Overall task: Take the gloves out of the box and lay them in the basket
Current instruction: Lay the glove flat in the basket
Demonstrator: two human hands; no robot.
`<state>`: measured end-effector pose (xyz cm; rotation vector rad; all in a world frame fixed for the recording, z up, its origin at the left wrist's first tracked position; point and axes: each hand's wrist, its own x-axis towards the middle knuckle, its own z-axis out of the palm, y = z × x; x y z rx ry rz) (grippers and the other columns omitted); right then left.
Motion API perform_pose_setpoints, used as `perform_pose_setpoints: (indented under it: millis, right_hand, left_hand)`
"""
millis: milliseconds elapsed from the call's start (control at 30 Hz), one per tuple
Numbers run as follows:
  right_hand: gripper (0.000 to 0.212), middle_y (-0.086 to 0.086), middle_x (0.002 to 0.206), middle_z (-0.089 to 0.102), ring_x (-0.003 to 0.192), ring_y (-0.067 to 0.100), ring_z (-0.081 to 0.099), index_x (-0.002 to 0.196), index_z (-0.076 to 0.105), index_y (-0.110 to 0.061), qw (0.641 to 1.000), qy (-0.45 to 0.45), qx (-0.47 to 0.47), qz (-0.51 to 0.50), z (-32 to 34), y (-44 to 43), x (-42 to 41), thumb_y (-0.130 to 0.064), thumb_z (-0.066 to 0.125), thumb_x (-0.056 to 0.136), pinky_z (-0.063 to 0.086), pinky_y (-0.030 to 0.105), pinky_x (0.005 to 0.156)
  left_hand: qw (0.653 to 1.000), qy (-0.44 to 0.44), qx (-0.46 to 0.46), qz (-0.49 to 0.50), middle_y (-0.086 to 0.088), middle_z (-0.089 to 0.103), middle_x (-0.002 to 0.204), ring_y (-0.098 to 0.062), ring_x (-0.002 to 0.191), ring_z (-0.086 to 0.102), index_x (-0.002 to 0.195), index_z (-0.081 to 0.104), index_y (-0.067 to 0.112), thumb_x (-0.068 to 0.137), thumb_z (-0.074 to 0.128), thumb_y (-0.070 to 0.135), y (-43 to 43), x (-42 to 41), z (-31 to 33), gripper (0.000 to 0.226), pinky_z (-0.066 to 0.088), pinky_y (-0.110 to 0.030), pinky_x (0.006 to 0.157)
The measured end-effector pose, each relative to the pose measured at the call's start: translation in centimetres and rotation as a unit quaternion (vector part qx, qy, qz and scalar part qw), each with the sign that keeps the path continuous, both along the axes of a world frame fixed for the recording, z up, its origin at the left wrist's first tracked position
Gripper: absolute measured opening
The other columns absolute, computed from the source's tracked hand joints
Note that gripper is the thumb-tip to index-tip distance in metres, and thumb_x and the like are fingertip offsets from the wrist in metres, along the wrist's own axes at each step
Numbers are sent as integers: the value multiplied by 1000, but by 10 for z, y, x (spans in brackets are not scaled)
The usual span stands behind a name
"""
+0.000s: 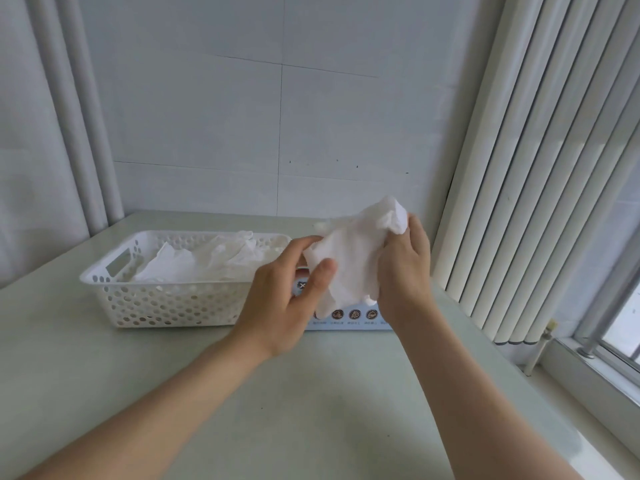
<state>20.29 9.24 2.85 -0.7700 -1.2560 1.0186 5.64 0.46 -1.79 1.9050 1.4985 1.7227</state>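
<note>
Together left grip (277, 306) and right grip (405, 268) pinch one glove (353, 258) above the box (353, 322).

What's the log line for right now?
left hand: pinches glove | right hand: grips glove | box: beneath glove | basket: holds other gloves

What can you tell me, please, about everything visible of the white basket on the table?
The white basket is a shallow rectangular plastic bin, its walls pierced with round holes and a slot handle cut in its left end. It stands upright on the pale table, just left of the box. Crumpled white gloves lie inside. The left hand, pinching a glove, hides its near right corner; whether they touch cannot be told.
</note>
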Motion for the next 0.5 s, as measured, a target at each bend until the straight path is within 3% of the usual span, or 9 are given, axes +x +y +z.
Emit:
perform_pose_setpoints:
  millis: [67, 167, 233, 333, 400, 500]
  right_hand:
    - [25, -14, 68, 65, 67, 7, 61, 96, 65, -18, 995, 37, -73, 61, -1, -2, 0, -20, 44, 109, 52, 19, 59]
    - [32, 4, 65, 55, 64, 23, 53, 76, 61, -17, 981, 74, -113, 142, -1, -7, -1, -23, 45, 104, 43, 28, 55]
    - [43, 5, 55, 46, 56, 22, 44, 57, 55, -21, 981, 65, -79, 166, -1, -7, -1, -16, 38, 96, 36, 30, 56]
    - [45, 6, 64, 54, 66, 26, 52, 56, 56, -18, 963, 114, -102, 220, -2, -2, 3, -10, 33, 93, 49, 39, 69]
    - [35, 13, 79, 57, 77, 31, 55, 72, 58, -11, 943, 107, -149, 277, -2, 0, 7, -32, 43, 96, 50, 45, 78]
    - [71, 20, 87, 65, 79, 34, 66, 88, 67, -2, 920, 73, -217, 319, -3, 0, 10, -69, 44, 97, 52, 44, 79]
  left_hand:
    - [996, -74, -23, -36, 0, 66, 82, -15, 74, 62, 105, 67, 29, 102, 52, 61, -2, 2, 7, 35, 51, -33, 68]
    - [982, -159, -63, -73, -27, 55, 85, -23, 74, 56, 94, 70, 14, 103, 57, 54, -4, 1, 12, 43, 49, -36, 66]
    - [978, -183, -75, -67, -26, 61, 86, -23, 76, 58, 94, 72, 9, 104, 61, 46, -5, -2, 13, 40, 47, -38, 70]
    - [974, -210, -77, -41, -13, 74, 98, -19, 85, 66, 101, 76, 22, 98, 67, 41, -7, -7, 17, 21, 50, -38, 76]
    - [971, -224, -84, -27, -12, 73, 100, -17, 84, 64, 99, 74, 22, 88, 67, 41, -7, -11, 20, 23, 49, -37, 74]
    - [966, -233, -110, -7, -9, 66, 89, -17, 78, 59, 95, 68, 14, 80, 66, 37, -8, -17, 24, 28, 45, -37, 67]
